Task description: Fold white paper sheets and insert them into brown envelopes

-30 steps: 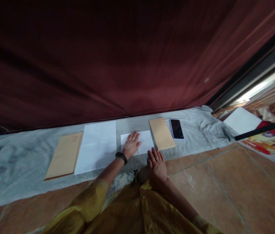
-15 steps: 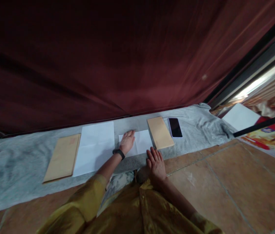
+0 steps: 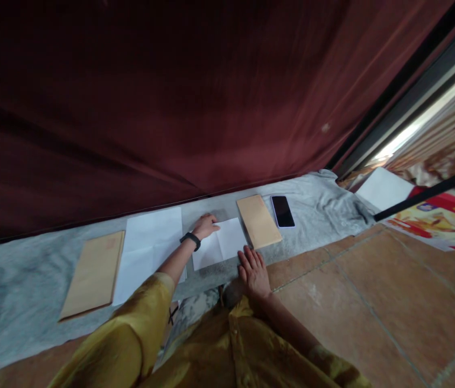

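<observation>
A white sheet of paper (image 3: 227,237) with a crease down its middle lies on the grey cloth. My left hand (image 3: 205,225), with a dark band on its wrist, is at the sheet's upper edge; its thumb rests on the paper and the fingers curl over the edge. My right hand (image 3: 254,274) is palm down by the sheet's lower right corner, fingers stretched out and holding nothing. Right of the sheet lies a brown envelope (image 3: 259,221). A larger creased white sheet (image 3: 150,245) is on the left, beside another brown envelope (image 3: 93,275).
A phone (image 3: 282,211) with a dark screen lies right of the nearer envelope. The grey cloth (image 3: 17,291) runs along a dark red curtain (image 3: 211,108). Tiled floor (image 3: 332,312) is in front, and a colourful printed box (image 3: 437,221) stands at the far right.
My left hand has gone from lying flat on the creased sheet to curling at its upper edge. My right hand stays by the corner. The view has shifted slightly.
</observation>
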### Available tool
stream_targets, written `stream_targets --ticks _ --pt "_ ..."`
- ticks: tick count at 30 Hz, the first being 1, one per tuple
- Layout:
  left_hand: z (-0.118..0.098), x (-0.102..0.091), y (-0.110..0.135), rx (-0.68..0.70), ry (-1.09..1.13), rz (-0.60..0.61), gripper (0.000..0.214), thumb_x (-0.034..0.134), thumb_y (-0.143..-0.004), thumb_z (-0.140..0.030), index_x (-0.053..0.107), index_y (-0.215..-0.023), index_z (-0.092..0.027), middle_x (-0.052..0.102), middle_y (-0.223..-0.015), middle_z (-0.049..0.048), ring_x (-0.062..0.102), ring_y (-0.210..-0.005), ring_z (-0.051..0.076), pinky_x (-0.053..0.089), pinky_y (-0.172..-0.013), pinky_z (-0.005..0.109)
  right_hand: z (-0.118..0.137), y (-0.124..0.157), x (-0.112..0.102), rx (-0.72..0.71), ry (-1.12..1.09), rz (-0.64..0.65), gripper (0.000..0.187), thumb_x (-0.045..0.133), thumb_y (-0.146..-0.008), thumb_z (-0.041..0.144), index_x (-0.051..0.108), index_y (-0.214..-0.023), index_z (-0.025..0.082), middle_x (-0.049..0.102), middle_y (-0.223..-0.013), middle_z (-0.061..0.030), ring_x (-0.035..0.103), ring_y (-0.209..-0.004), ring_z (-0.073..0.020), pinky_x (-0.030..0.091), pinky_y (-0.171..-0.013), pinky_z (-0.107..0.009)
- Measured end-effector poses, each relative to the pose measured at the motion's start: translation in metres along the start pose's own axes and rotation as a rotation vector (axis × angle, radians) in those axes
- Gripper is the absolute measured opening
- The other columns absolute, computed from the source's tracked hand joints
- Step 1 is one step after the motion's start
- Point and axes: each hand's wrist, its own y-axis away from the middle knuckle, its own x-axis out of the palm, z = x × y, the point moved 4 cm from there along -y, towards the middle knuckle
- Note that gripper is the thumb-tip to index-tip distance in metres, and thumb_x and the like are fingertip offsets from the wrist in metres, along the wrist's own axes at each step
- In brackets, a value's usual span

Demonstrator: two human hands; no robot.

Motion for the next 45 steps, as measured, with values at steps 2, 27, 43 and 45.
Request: stream_targets --ticks 2,27,43,45 --pt "0.002 -0.001 0.000 -0.011 0.066 0.017 0.012 0.073 -0.072 -0.028 0.067 -0.077 -0.019 0.067 -0.084 0.0031 0.063 -0.083 0.020 0.047 -0.076 0.030 0.000 0.000 0.000 -0.003 0.001 -0.001 0.051 0.043 -0.102 0.030 0.042 -0.152 0.020 0.035 -0.161 -0.0111 0.034 -0.147 -0.0268 0.028 -0.119 -0.049" --pt "-0.030 -0.109 0.075 0.061 0.942 -0.119 0.039 0.080 -0.069 -0.046 0.051 -0.076 -0.020 0.055 -0.067 -0.0064 0.051 -0.060 0.010 0.040 -0.058 0.022 0.003 -0.065 -0.022 0.441 -1.175 -0.111 0.049 0.054 -0.093 0.048 0.061 -0.133 0.021 0.070 -0.122 -0.0118 0.072 -0.082 -0.0221 0.062 -0.072 -0.037" --pt "0.004 -0.063 0.131 0.398 0.354 -0.350 0.013 0.056 -0.086 -0.015 0.065 -0.081 -0.024 0.075 -0.105 0.0046 0.062 -0.115 0.023 0.045 -0.104 0.045 0.005 -0.078 -0.046 0.072 -0.995 -0.167 0.029 0.065 -0.084 0.024 0.072 -0.111 0.025 0.065 -0.130 -0.0090 0.060 -0.122 -0.0260 0.047 -0.106 -0.043" --pt "0.014 -0.045 0.137 0.409 0.237 -0.367 0.016 0.055 -0.087 -0.013 0.066 -0.087 -0.024 0.075 -0.107 0.0045 0.063 -0.113 0.023 0.048 -0.100 0.044 0.005 -0.066 -0.037 0.000 -0.920 -0.102 0.037 0.065 -0.082 0.018 0.069 -0.118 0.025 0.063 -0.134 -0.0099 0.060 -0.124 -0.0260 0.047 -0.106 -0.043"
